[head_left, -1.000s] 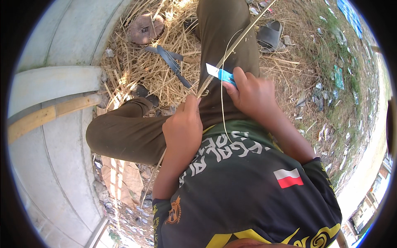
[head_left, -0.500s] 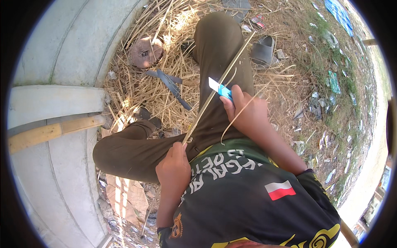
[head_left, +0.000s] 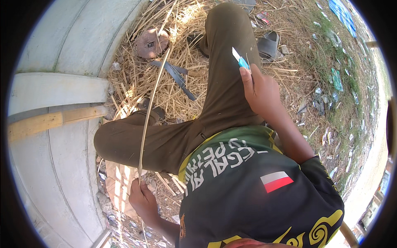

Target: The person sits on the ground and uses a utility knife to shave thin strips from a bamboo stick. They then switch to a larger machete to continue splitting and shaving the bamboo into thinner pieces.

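A long, thin pale wooden or bamboo strip (head_left: 142, 149) runs up from my left hand (head_left: 143, 202), whose fingers are closed around its lower end. It passes over my bent left leg toward the straw, and a thin tail hangs below the hand. My right hand (head_left: 263, 89) grips a blue box cutter (head_left: 243, 63) above my right thigh. The white blade points up and to the left, apart from the strip. Most of the cutter's handle is hidden in the fist.
Dry straw-like strips (head_left: 182, 107) cover the ground ahead. On them lie a round brown disc (head_left: 144, 45) with a central hole and a dark flat piece (head_left: 175, 76). A grey sandal (head_left: 268, 44) sits beyond my right knee. A pale wall (head_left: 62, 93) stands at left.
My left hand has moved down and left with the strip, which now slants over the left leg. My right hand has moved up and right with the cutter, away from the strip.
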### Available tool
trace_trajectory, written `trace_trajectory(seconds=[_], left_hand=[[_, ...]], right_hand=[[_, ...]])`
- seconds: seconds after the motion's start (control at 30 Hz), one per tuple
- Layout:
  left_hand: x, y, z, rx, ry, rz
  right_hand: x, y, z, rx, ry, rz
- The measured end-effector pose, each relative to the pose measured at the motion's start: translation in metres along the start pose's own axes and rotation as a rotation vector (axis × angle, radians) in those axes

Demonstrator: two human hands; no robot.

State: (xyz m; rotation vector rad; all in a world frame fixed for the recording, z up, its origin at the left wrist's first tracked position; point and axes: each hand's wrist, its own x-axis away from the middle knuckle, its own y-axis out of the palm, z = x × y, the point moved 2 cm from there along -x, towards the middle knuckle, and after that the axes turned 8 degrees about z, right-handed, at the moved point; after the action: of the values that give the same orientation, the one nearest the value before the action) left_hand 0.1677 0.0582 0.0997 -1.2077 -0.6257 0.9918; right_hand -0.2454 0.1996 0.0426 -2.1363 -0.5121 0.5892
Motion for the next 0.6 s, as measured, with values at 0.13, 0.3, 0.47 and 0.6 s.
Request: trace_trajectory(seconds=[0.13, 0.3, 0.47, 0.6], left_hand=[[-0.007, 0.025, 0.029, 0.319, -0.125, -0.155], [-0.034, 0.062, 0.084, 0.759, -0.032, -0.446], [-0.075, 0.099, 0.127, 0.844, 0.044, -0.515], [-0.105, 0.108, 0.165, 0.713, 0.153, -0.522]], right_hand=[[-0.005, -0.01, 0.011, -0.348, 0.09, -0.06], [-0.019, -0.028, 0.012, -0.452, -0.071, -0.019], [-0.022, -0.031, 0.005, -0.374, -0.204, -0.025], [-0.02, -0.027, 0.005, -0.391, -0.195, -0.013]])
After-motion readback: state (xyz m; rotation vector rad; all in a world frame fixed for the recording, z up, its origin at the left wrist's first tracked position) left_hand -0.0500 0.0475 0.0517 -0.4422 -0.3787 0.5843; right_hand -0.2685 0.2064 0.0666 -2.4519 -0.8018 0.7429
